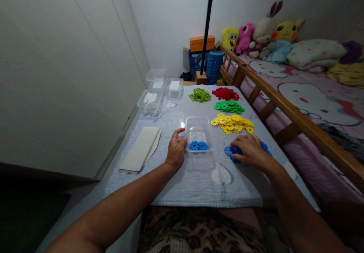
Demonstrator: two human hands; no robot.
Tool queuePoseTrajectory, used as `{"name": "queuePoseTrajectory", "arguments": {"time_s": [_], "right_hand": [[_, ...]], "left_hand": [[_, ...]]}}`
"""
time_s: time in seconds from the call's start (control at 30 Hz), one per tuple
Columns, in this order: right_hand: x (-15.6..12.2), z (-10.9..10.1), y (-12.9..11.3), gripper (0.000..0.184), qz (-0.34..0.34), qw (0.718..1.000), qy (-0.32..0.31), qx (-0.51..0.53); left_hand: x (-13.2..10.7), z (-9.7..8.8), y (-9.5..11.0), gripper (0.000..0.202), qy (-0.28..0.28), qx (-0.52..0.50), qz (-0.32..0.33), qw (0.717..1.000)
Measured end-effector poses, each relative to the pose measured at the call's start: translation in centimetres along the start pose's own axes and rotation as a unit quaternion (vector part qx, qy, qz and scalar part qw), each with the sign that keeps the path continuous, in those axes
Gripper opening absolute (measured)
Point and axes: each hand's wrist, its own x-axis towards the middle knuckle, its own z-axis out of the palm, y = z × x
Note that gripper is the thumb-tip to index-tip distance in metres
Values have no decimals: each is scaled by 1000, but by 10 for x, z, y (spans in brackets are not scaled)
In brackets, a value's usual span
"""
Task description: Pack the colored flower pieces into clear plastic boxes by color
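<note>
— What do we see at our left fingers?

— They curl against the left wall of the clear tub, with the thumb raised beside its rim. Our left hand touches the tub, but we cannot tell whether it truly clasps the wall.

— And inside the tub?

— A few blue discs lie together at its near end.

— Our right fingers?

— They are bent downward, palm down, resting on the blue pile just right of the tub. Our right hand covers most of that pile, so we cannot tell whether a piece is pinched beneath it.

— And farther out?

— Beyond our right hand sits the yellow pile, then the green pile, then the red pile with the lime pile to its left. All of them lie apart from one another on the quilted cloth.

— To the left?

— A folded white sheet lies near our left hand, and the empty tubs stand at the far left corner.

— Around the edges?

— A wooden bed rail runs along the right side, plush toys sit at the bed's far end, and a black pole rises behind the cloth.
</note>
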Motion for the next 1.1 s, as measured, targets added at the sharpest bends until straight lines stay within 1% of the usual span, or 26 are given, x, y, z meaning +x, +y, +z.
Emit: {"name": "queuePoseTrajectory", "arguments": {"time_s": [0.13,0.37,0.53,0.6,0.67,0.8,0.87,0.97,1.03,1.1], "right_hand": [[-2,3,-2,26,1,999,-15,-34],[-3,8,-4,17,-10,997,48,-62],[-4,12,-6,12,-8,997,58,-58],[-4,11,-6,11,-5,998,55,-39],[-5,6,-5,10,-2,999,39,-2],[-6,-17,-10,7,-10,994,-13,108],[-1,-32,-20,5,-26,986,-3,166],[15,-50,-48,2,-55,971,47,228],[31,-55,-70,2,-69,968,56,236],[47,-55,-92,3,-66,972,60,217]], "left_hand": [[0,0,-1,46,6,4,-4,1000],[0,-1,-4,41,8,-10,4,1000],[1,-1,-3,40,9,-8,9,1000],[1,-1,-2,41,7,-10,7,1000],[1,0,-2,40,7,-10,6,1000],[1,0,-3,41,9,-14,9,1000],[1,0,-4,41,7,-20,7,1000],[1,0,-4,41,7,-26,3,1000],[1,0,-5,41,7,-28,3,1000],[1,0,-4,42,6,-35,3,999]]}}
